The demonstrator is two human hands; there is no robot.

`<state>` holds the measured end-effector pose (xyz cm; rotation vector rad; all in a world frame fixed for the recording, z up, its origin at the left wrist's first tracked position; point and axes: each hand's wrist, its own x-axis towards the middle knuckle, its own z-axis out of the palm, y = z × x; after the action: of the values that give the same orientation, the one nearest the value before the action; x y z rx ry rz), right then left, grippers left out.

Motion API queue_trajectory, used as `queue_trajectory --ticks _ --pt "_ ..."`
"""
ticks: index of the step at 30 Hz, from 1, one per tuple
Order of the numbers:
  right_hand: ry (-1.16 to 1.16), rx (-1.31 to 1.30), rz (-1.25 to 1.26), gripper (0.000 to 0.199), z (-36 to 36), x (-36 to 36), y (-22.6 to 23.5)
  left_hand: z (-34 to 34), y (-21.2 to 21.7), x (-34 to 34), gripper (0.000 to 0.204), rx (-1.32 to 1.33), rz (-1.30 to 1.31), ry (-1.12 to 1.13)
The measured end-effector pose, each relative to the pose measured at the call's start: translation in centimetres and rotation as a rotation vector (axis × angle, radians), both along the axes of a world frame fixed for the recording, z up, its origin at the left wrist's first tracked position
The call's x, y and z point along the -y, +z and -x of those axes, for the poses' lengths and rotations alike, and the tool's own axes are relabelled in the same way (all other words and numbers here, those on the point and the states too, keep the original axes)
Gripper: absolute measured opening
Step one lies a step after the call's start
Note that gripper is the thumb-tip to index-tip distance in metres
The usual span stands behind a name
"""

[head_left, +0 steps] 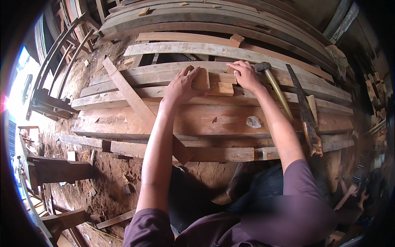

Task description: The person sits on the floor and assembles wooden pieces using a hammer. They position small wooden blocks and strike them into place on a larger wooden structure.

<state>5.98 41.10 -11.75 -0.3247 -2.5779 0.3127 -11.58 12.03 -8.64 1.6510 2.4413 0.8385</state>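
Note:
My left hand (181,85) is closed round a flat brown wooden block (202,79), fingers along its far side and thumb by its near edge. Right of it, a smaller pale wooden piece (221,89) lies on the beams. My right hand (246,76) is over the beams beside these pieces, its index finger stretched left and the others curled; what they hold, if anything, is hidden. Just right of that hand lies a hammer (278,91) with a dark head and yellowish handle. Farther right is a handsaw (302,100) with a worn orange-brown handle.
Long wooden beams (218,117) form the work surface across my front. A narrow board (131,89) crosses them at a slant, under my left forearm. A clear crumpled plastic bag (253,122) lies near the middle. More planks (177,24) are stacked beyond; curved wooden frames (61,53) stand left.

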Motion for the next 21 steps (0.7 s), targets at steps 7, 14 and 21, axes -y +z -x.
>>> queue_trajectory --ticks 7,14,21 --pt "0.082 0.094 0.164 0.025 1.0 -1.0 3.5 -0.1 0.2 -0.3 0.115 0.016 -0.031 0.026" --pt "0.139 0.44 0.279 0.019 5.5 -0.3 5.2 -0.7 1.1 0.0 0.108 0.041 -0.013 0.024" --pt "0.157 0.629 0.127 0.009 7.8 -0.1 5.9 -0.3 0.7 0.1 0.107 0.054 -0.008 -0.008"
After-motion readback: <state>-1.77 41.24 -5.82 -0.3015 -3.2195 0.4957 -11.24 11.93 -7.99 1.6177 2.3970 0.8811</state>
